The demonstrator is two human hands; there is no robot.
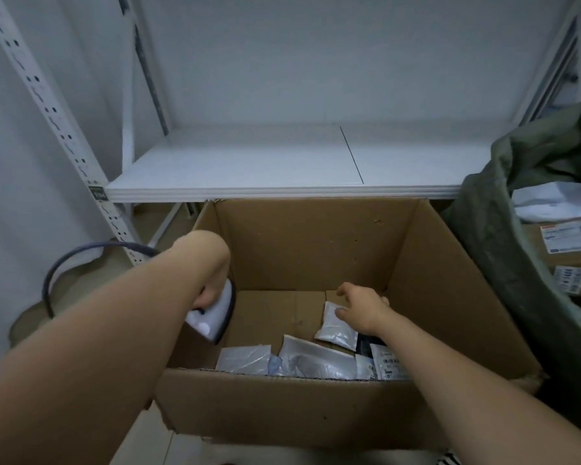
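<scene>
An open cardboard box (316, 250) stands on the floor in front of me. Several grey and white plastic mailer parcels (316, 360) lie on its bottom. My left hand (206, 293) grips a white handheld barcode scanner (213, 315) at the box's left wall, its dark cable (81, 260) looping off to the left. My right hand (363, 308) reaches down inside the box, fingers spread and relaxed, resting on a small grey parcel (332, 327). I cannot tell whether the fingers pinch it.
A white metal shelf (249, 169) runs behind the box, with a perforated upright (47, 105) at left. At right, a dark green sack (503, 209) holds labelled cardboard parcels (567, 250) and white packets.
</scene>
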